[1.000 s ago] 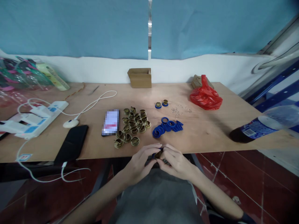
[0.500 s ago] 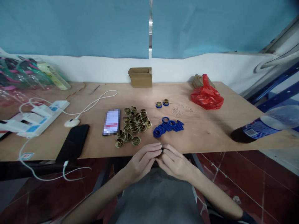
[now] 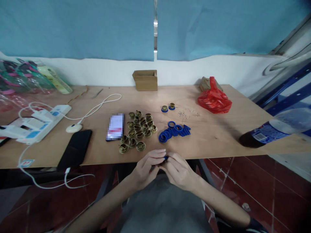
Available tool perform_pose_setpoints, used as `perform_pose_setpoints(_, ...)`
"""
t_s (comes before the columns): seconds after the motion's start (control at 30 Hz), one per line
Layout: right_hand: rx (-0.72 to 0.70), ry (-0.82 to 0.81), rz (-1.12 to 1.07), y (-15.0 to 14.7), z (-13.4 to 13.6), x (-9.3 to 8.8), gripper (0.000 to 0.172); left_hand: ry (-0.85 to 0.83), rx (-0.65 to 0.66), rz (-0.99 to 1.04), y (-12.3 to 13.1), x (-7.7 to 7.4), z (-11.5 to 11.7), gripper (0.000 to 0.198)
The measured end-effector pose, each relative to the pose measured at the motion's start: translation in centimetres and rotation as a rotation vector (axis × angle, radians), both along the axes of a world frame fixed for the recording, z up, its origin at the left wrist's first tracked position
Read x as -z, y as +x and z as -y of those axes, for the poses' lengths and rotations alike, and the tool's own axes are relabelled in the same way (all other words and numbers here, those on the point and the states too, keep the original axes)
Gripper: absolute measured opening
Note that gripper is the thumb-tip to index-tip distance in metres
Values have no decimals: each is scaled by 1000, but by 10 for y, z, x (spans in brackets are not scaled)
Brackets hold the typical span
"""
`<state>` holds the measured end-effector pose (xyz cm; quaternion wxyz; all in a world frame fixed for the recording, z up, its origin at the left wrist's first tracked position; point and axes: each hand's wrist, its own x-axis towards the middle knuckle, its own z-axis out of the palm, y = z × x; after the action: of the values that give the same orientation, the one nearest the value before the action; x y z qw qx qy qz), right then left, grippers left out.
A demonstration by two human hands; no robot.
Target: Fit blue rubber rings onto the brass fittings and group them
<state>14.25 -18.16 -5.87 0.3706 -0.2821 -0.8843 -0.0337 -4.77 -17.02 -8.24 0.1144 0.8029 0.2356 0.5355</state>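
Observation:
My left hand (image 3: 145,168) and my right hand (image 3: 179,170) meet at the front edge of the wooden table (image 3: 218,132), fingers pinched together around a small part with a blue ring (image 3: 165,158) showing between the fingertips. Most of that part is hidden by my fingers. Just beyond my hands lies a heap of brass fittings (image 3: 138,129) and a pile of blue rings (image 3: 173,132). Two brass pieces fitted with blue rings (image 3: 168,107) stand further back, beside several small wire clips (image 3: 187,114).
A phone with a lit screen (image 3: 115,127), a black phone (image 3: 75,149), a white mouse (image 3: 73,128) and power strips (image 3: 36,121) lie to the left. A cardboard box (image 3: 145,80), a red bag (image 3: 213,98) and a lying cola bottle (image 3: 274,127) sit back and right.
My hands stay together at the table edge and the fingers have shifted slightly around the small part; a bit of blue ring now shows where a brass piece showed a second ago.

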Motion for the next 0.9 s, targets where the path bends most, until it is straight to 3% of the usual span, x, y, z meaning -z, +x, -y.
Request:
perform_pose_setpoints(0.23, 25, 31, -11, -1, 0, 4, 27, 40, -36, 32, 5, -1, 1, 39)
perform_pose_setpoints(0.73, -54, -67, -39, 0, -7, 0, 21, -86, 9, 20, 0, 5, -6, 38)
perform_pose_setpoints(0.9, -86, -144, -127, 0, -7, -3, 9, -102, -45, 41, 0, -2, -8, 35)
